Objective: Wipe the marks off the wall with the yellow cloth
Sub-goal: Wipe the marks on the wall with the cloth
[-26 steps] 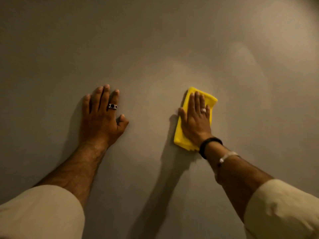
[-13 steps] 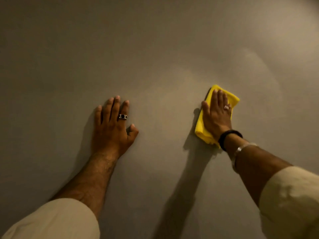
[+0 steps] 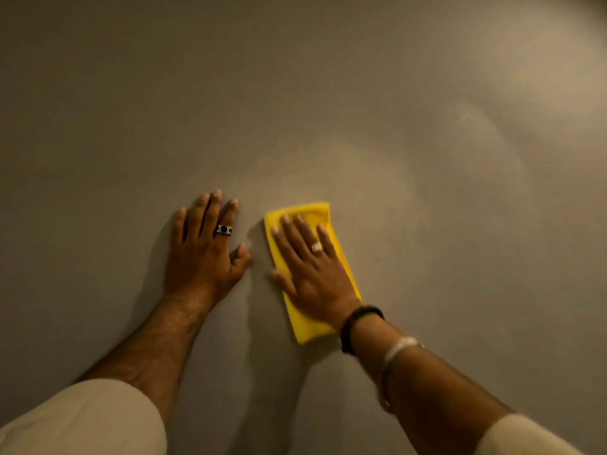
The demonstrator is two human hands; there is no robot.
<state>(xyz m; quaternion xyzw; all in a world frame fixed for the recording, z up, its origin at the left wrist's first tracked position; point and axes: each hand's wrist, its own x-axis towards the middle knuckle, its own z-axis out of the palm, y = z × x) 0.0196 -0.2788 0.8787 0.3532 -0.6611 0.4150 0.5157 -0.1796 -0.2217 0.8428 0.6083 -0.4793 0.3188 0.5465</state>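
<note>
A folded yellow cloth (image 3: 317, 211) lies flat against the grey wall (image 3: 295, 93). My right hand (image 3: 312, 270) is spread over it, palm down, pressing it to the wall; the cloth shows above the fingertips, along the right side and below the wrist. My left hand (image 3: 205, 251) rests flat on the bare wall just left of the cloth, fingers together, holding nothing. Its thumb nearly meets the cloth's left edge. Faint lighter smears (image 3: 476, 126) show on the wall up and to the right. No distinct dark marks are visible.
The plain wall fills the whole view, brighter toward the upper right corner (image 3: 558, 44). Both forearms come in from the bottom, with cream sleeves (image 3: 82, 418) at the lower corners. Shadows of the arms fall on the wall below the hands.
My right hand has slid the cloth leftward and slightly down, from well right of the left hand to right beside it. The left hand stays pressed on the wall.
</note>
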